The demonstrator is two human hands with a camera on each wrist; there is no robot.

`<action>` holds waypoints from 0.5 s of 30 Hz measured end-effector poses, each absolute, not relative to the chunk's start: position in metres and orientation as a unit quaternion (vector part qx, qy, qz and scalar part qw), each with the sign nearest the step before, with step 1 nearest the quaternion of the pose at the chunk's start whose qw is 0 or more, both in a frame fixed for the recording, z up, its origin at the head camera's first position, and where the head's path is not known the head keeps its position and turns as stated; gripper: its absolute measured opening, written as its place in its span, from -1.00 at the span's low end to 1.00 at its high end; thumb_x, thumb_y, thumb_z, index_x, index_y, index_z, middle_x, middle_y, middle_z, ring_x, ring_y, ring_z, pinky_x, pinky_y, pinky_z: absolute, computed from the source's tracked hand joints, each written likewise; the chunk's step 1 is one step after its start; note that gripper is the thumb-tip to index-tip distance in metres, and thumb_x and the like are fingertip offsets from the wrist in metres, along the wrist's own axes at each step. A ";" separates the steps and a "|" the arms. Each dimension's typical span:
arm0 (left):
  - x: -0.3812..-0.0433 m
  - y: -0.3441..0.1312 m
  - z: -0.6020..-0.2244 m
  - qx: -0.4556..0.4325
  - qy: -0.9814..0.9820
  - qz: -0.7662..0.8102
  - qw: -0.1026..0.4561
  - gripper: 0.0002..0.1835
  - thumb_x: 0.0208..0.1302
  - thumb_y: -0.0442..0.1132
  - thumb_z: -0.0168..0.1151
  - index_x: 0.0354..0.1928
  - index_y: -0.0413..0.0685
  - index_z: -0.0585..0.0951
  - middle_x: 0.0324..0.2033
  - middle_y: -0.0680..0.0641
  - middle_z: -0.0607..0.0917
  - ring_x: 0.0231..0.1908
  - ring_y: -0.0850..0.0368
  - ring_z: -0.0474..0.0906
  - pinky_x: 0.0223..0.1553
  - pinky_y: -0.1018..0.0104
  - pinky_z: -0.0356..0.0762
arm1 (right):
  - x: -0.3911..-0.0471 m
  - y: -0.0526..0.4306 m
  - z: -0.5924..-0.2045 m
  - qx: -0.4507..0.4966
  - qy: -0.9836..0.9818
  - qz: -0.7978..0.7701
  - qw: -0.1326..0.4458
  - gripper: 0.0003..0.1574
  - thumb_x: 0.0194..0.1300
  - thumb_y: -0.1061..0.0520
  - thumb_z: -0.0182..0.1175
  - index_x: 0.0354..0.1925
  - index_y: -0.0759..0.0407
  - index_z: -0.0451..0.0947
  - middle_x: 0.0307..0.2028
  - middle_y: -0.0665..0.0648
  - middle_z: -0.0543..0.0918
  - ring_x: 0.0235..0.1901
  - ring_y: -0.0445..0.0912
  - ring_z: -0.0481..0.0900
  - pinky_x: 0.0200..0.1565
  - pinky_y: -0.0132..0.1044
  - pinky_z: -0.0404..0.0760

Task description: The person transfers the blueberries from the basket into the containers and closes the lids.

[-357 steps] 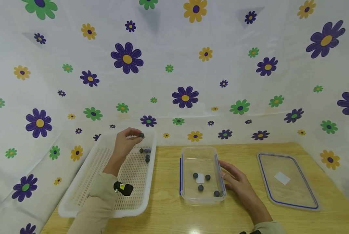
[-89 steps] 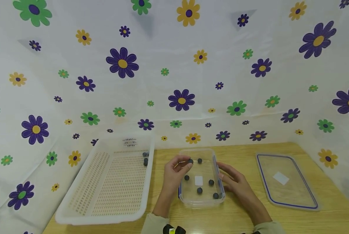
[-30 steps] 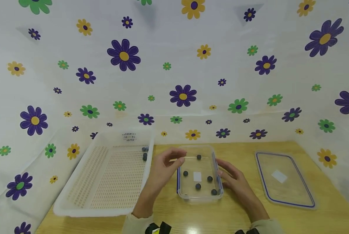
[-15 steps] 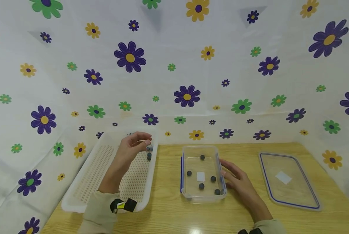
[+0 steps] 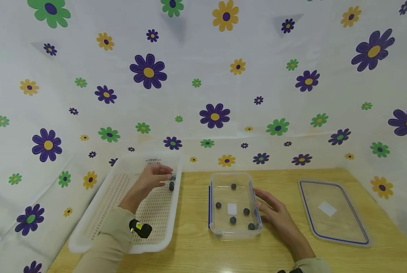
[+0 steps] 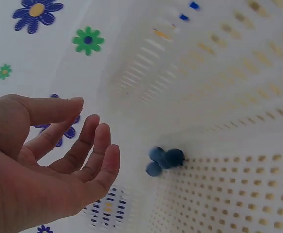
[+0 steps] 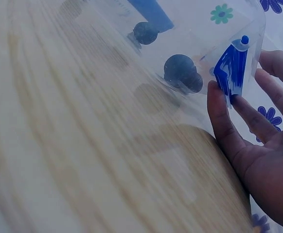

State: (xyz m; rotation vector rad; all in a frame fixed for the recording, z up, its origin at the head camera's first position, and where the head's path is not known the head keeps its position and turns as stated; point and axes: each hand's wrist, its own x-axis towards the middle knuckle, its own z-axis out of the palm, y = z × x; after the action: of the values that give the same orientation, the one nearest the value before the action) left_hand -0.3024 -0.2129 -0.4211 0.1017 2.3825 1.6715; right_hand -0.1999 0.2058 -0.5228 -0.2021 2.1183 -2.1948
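Observation:
My left hand (image 5: 152, 178) hovers inside the white perforated basket (image 5: 169, 227), its fingers relaxed. In the left wrist view, nothing sits between the fingers of the left hand (image 6: 49, 155). A small cluster of blueberries (image 6: 166, 159) lies in the basket's corner, just past the fingertips; in the head view those blueberries (image 5: 171, 186) are partly covered by the hand. My right hand (image 5: 275, 210) rests its fingers against the right side of a clear plastic container (image 5: 232, 237). Up close, the fingers touch a blue side latch (image 7: 231, 68). Several blueberries (image 5: 233, 220) are spread over the container's floor.
A clear lid (image 5: 333, 212) with a blue seal lies flat on the wooden table (image 5: 193, 227), right of the container. A flower-print white sheet (image 5: 189, 98) rises behind and at both sides.
My left hand carried a blueberry from the basket, let it go in the container, then moved back left over the basket. The container holds more blueberries than before. My right hand stayed beside it.

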 end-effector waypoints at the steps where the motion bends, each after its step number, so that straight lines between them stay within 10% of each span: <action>1: -0.304 -0.213 -0.424 0.031 0.819 0.560 0.119 -0.65 0.43 -0.30 0.28 0.16 -0.34 0.59 0.15 -0.30 0.63 0.16 -0.26 0.54 0.20 -0.18 0.50 | -0.200 0.206 -0.523 -0.066 0.692 -0.718 0.042 -0.36 0.59 0.06 0.11 0.51 0.14 0.28 0.52 0.25 0.23 0.31 0.28 0.43 0.04 -0.05 0.67; 15: -0.319 -0.219 -0.451 0.001 0.863 0.478 0.163 -0.74 0.31 -0.42 0.31 0.03 -0.29 0.69 -0.02 -0.26 0.71 -0.14 -0.01 0.61 -0.22 0.07 0.61 | -0.199 0.204 -0.522 -0.037 0.686 -0.725 0.052 -0.31 0.54 0.00 0.17 0.51 0.10 0.29 0.54 0.20 0.22 0.33 0.27 0.43 0.07 -0.02 0.67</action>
State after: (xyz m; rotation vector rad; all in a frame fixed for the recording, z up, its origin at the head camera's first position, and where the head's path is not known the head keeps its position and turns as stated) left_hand -0.3185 -0.2185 -0.4515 0.0020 2.4609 1.3633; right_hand -0.1992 0.2045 -0.5218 -0.1133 2.0865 -2.2035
